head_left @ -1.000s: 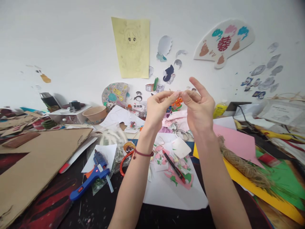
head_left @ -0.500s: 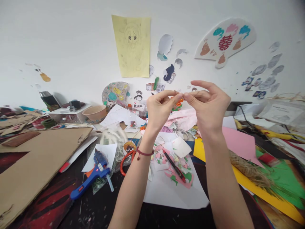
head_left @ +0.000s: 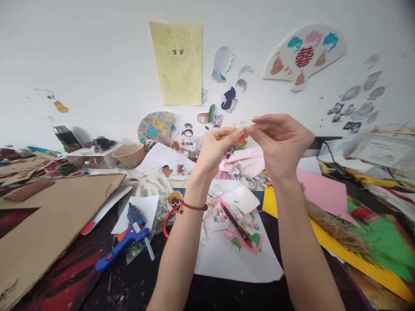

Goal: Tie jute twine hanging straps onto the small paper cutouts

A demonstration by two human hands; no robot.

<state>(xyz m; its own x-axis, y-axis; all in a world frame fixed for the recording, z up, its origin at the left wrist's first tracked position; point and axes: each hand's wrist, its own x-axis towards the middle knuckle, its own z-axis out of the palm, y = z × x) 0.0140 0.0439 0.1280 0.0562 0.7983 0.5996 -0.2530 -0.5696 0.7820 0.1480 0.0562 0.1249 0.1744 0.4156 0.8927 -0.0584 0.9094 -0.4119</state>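
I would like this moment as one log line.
left hand: pinching | right hand: pinching, beside left | any held item: unclear | pen: on paper scraps

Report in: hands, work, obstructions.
Left hand and right hand raised, both pinched, close together. Cannot make out what, if anything, is between them. Pen and paper scraps below, clear of both.

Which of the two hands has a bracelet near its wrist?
The left hand: a dark red bracelet sits near its wrist, while the right hand has none.
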